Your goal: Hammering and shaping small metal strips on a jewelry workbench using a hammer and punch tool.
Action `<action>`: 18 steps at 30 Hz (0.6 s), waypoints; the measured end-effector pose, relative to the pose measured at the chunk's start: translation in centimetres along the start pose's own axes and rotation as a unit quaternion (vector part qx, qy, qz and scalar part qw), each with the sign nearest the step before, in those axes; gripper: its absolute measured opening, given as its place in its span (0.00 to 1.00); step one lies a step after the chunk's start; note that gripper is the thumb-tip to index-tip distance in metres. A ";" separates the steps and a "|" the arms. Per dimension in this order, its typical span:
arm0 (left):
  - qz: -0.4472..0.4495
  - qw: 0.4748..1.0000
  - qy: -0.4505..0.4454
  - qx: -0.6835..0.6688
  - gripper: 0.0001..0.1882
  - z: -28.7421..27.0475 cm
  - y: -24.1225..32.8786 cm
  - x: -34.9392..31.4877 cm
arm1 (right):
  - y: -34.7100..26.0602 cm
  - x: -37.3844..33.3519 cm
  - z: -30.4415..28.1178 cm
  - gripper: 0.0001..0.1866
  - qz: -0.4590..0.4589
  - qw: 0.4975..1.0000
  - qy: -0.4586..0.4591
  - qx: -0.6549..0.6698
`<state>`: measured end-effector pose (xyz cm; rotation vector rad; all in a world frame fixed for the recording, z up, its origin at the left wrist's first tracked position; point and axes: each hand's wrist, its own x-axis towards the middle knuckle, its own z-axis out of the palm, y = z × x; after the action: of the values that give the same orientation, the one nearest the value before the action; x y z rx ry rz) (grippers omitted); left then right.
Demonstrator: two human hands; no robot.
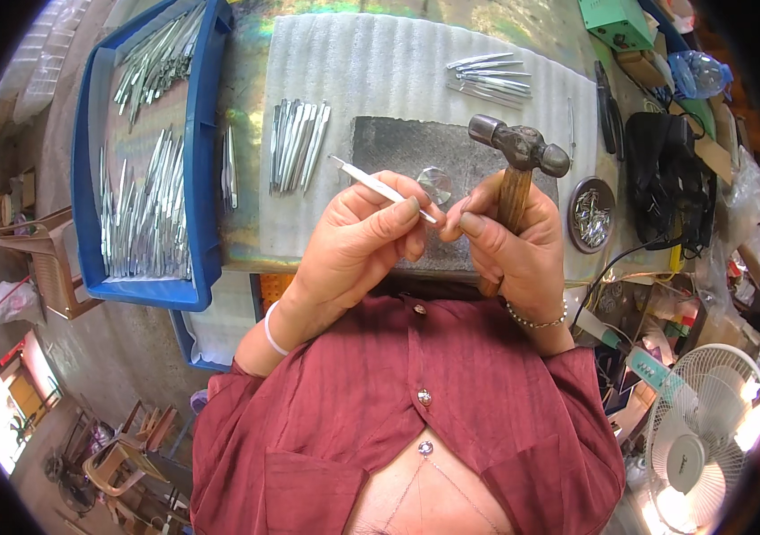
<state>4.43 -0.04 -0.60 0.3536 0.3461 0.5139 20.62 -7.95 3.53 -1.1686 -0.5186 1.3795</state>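
Observation:
My left hand is closed, pinching a slim silver metal tool between thumb and fingers. The tool slants, its small bent tip up at the left and its other end down by my right fingertips. In my right hand sits a ball-peen hammer, its wooden handle against the palm and its steel head upward. The right thumb and forefinger are pressed together near the tool's lower end; whether they grip a small part I cannot tell. Behind both hands lies a dark grey slab with a round shiny metal piece on it.
White foam sheeting covers the bench, with rows of similar tools at left and more at the back. A blue tray of them stands left. On the right are a round dish of small metal parts, pliers and a fan.

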 end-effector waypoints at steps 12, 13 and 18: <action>-0.039 0.995 0.024 -0.083 0.08 -0.3 -0.9 0.0 | 0.9 0.0 1.1 0.07 -0.067 0.995 -0.011 -0.068; -0.040 0.995 0.026 -0.083 0.08 -0.3 -0.9 0.0 | 1.0 0.0 1.2 0.07 -0.084 0.992 -0.009 -0.094; -0.042 0.994 0.024 -0.100 0.08 -0.3 -1.3 0.0 | 1.5 -0.1 0.9 0.06 -0.123 0.974 0.018 -0.187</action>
<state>4.87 -1.01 -1.40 0.1315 0.3518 0.4709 19.13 -8.08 2.64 -1.3754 -0.8938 1.0708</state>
